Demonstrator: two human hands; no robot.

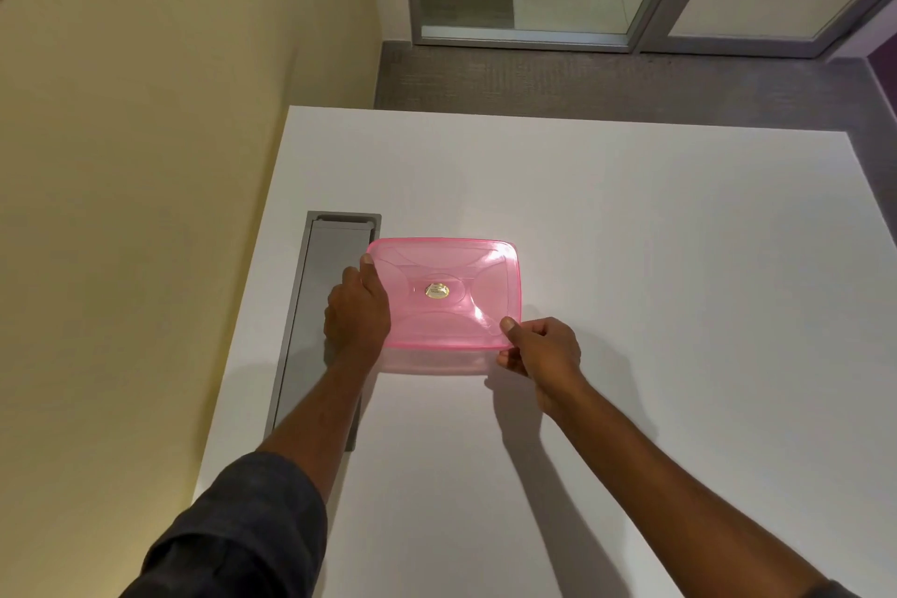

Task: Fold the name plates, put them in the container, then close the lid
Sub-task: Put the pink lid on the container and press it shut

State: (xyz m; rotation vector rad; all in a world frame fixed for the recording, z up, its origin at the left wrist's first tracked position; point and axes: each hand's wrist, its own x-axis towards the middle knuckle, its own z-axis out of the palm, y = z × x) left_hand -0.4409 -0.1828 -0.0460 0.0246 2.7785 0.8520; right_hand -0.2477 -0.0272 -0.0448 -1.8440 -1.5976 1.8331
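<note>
A pink see-through lid (444, 291) with a small gold sticker in its middle lies on top of a clear container (427, 362), whose near wall shows below the lid's front edge. My left hand (357, 311) grips the lid's left edge, thumb on top. At the near right corner my right hand (539, 350) pinches the lid, thumb above and fingers below. No name plates are visible; what is inside the container is hidden by the lid.
The container stands on a white table (631, 257). A grey recessed cable tray (320, 321) runs along the table's left side, under my left hand. A yellow wall lies to the left, carpet and glass doors beyond the far edge.
</note>
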